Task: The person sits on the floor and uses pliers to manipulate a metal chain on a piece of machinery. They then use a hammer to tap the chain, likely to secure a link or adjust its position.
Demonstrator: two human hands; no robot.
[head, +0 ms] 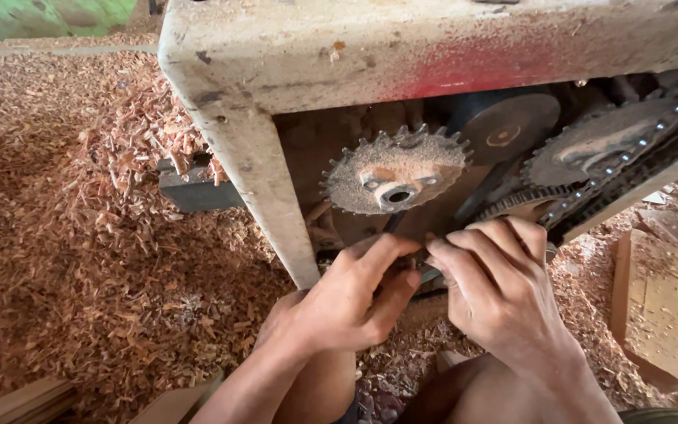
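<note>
The person sits or crouches low in front of an old woodworking machine, and both hands work inside its open side. The left hand (347, 302) has its fingers bent and pinched together on a small dark part (425, 275) just under the big sprocket (395, 173). The right hand (496, 286) meets it from the other side, with fingers curled close around the same part. What the part is exactly I cannot tell, because the fingers hide most of it.

The big sprocket is covered with sawdust and it carries no chain; its hub with the hole is open to see. To the right, a second sprocket (594, 145) has a chain (653, 129) lying over its teeth, and the chain runs down to the left toward a smaller toothed wheel (519, 202) just above the right hand. A dark round pulley (504, 126) sits between the two sprockets, further inside.

As I judge it, the work on the drive is in the middle: one chain is already in place, the dusty sprocket is still bare, and the small part is not yet released by the hands.

The machine frame (260, 173) is pale, worn, with a red stain. Wood shavings (96, 251) cover the floor all around, and a wooden block (653, 306) lies at the right.
</note>
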